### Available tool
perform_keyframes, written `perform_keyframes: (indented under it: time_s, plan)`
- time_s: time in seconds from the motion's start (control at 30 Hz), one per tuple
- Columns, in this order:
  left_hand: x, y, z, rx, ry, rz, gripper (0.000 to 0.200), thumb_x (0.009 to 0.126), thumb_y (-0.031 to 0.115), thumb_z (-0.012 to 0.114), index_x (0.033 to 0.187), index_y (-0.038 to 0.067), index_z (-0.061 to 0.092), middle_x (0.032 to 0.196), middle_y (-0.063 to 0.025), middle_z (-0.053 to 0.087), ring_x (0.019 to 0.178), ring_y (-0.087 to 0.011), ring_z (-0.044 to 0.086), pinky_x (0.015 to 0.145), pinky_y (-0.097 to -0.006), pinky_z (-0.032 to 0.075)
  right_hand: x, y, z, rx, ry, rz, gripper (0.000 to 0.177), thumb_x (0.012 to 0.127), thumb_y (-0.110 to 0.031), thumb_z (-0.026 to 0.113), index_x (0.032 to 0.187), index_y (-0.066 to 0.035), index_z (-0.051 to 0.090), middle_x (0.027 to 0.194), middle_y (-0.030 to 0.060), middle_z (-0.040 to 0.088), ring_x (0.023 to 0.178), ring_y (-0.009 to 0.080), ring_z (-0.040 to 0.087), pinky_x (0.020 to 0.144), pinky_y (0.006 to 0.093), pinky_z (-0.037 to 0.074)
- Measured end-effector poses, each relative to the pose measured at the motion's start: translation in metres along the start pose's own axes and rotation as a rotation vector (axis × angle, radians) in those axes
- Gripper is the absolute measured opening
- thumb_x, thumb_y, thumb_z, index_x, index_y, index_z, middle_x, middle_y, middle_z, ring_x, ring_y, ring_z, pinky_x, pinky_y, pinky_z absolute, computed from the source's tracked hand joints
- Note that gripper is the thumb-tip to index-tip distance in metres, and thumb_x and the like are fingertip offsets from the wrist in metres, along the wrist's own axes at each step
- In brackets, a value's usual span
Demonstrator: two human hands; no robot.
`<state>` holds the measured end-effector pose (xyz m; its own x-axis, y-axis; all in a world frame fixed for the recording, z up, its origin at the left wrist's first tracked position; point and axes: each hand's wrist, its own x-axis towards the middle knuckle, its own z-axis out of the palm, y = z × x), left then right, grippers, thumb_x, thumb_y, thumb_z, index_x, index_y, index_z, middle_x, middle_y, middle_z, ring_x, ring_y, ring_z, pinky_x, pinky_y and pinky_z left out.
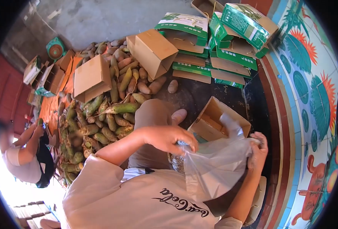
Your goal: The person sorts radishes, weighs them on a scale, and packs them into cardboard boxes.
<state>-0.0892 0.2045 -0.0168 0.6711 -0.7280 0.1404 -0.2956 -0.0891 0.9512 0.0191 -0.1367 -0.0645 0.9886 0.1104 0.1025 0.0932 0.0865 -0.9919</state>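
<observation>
A thin, translucent plastic bag [215, 170] hangs stretched between my hands over my lap. My left hand [171, 140] pinches its upper left edge, fingers bent. My right hand [257, 150] grips the opposite edge, fingers curled round the film. Just beyond the bag stands an open cardboard box [209, 124], its inside partly visible; a blurred flap of pale plastic [232, 126] rises in front of it. Something small and bluish shows at my left fingertips, too unclear to name.
A large pile of green and reddish-brown tubers [109, 122] lies to the left, with plain boxes [92, 78] [152, 53] on it. Green-and-white cartons [230, 45] are stacked ahead. A tiled wall [310, 95] runs along the right. Another person [24, 156] sits at far left.
</observation>
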Motion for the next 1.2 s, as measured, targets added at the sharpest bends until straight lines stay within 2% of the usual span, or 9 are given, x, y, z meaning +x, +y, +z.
perform_keyframes:
  time_s: [0.1,0.33,0.4,0.5,0.6,0.63,0.77,1.0,1.2]
  plan:
    - [-0.004,-0.022,0.0,0.157,-0.258,-0.185,0.062,0.073,0.029,0.071,0.123,0.002,0.046,0.123,-0.0164,0.049,0.117,-0.0284,0.045,0.098,-0.0385,0.034,0.007,-0.039,0.015,-0.246,-0.09,-0.133,0.034,0.073,0.013,0.047,0.102,-0.002,0.055,0.097,0.0051,0.059,0.093,0.0148,0.056,0.085,0.0267,0.043]
    - [0.059,-0.056,-0.02,0.08,0.499,-0.153,0.097,0.067,0.037,0.077,0.138,0.0,0.022,0.139,-0.0177,0.03,0.131,-0.0269,0.027,0.107,-0.0384,0.023,-0.003,-0.095,0.071,-0.513,-0.63,-0.317,0.04,0.065,0.014,0.041,0.097,0.0,0.059,0.093,0.011,0.064,0.09,0.0225,0.062,0.083,0.0304,0.047]
    - [0.08,-0.065,-0.019,-0.099,0.508,-0.216,0.103,0.064,0.035,0.08,0.139,0.001,0.019,0.139,-0.0153,0.029,0.131,-0.0257,0.026,0.107,-0.0384,0.022,-0.006,-0.094,0.072,-0.46,-0.696,-0.328,0.04,0.064,0.014,0.042,0.097,0.0,0.059,0.093,0.0113,0.064,0.089,0.0229,0.063,0.083,0.0307,0.047]
    - [0.102,-0.078,-0.01,-0.558,0.403,-0.139,0.085,0.07,0.019,0.075,0.136,-0.005,0.026,0.138,-0.0197,0.031,0.127,-0.025,0.032,0.105,-0.0336,0.026,-0.009,-0.098,0.066,-0.454,-0.744,-0.285,0.039,0.063,0.013,0.043,0.096,0.0,0.06,0.092,0.0112,0.065,0.093,0.0222,0.062,0.084,0.0303,0.047]
    - [0.107,-0.065,-0.009,-0.556,0.29,-0.277,0.074,0.072,0.014,0.074,0.131,-0.006,0.034,0.131,-0.0162,0.042,0.118,-0.0216,0.042,0.1,-0.0318,0.033,-0.007,-0.091,0.048,-0.552,-0.692,-0.32,0.045,0.064,0.015,0.042,0.102,-0.003,0.058,0.103,0.0096,0.062,0.096,0.0219,0.061,0.081,0.0291,0.046]
    - [0.112,-0.059,-0.001,-0.415,0.329,-0.175,0.052,0.077,0.015,0.069,0.119,-0.007,0.049,0.115,-0.0125,0.055,0.104,-0.0166,0.051,0.091,-0.0295,0.04,-0.007,-0.089,0.043,-0.552,-0.634,-0.337,0.047,0.064,0.015,0.042,0.104,-0.004,0.058,0.106,0.0096,0.061,0.098,0.0215,0.06,0.08,0.0288,0.046]
    - [0.114,-0.064,-0.004,-0.418,0.574,-0.31,0.022,0.09,0.022,0.055,0.098,0.003,0.063,0.09,-0.0009,0.063,0.085,-0.0073,0.053,0.08,-0.024,0.042,-0.016,-0.08,0.023,-0.486,-0.389,-0.18,0.054,0.064,0.016,0.043,0.113,-0.005,0.055,0.116,0.0093,0.056,0.104,0.0198,0.056,0.081,0.0278,0.045]
    - [0.102,-0.059,-0.006,-0.525,0.668,-0.101,0.022,0.09,0.029,0.055,0.094,0.008,0.062,0.087,0.0029,0.06,0.083,-0.005,0.051,0.077,-0.0226,0.042,-0.019,-0.055,-0.008,-0.652,-0.452,0.04,0.056,0.07,0.009,0.052,0.124,-0.005,0.048,0.124,0.0075,0.051,0.111,0.0181,0.051,0.094,0.0275,0.037]
    - [0.099,-0.062,-0.003,-0.452,0.602,-0.114,0.027,0.092,0.029,0.051,0.098,0.004,0.063,0.088,0.0032,0.06,0.086,-0.0061,0.047,0.082,-0.023,0.039,-0.011,-0.05,0.006,-0.252,-0.471,0.123,0.038,0.084,-0.015,0.061,0.118,-0.002,0.052,0.113,0.0092,0.057,0.105,0.015,0.052,0.091,0.028,0.039]
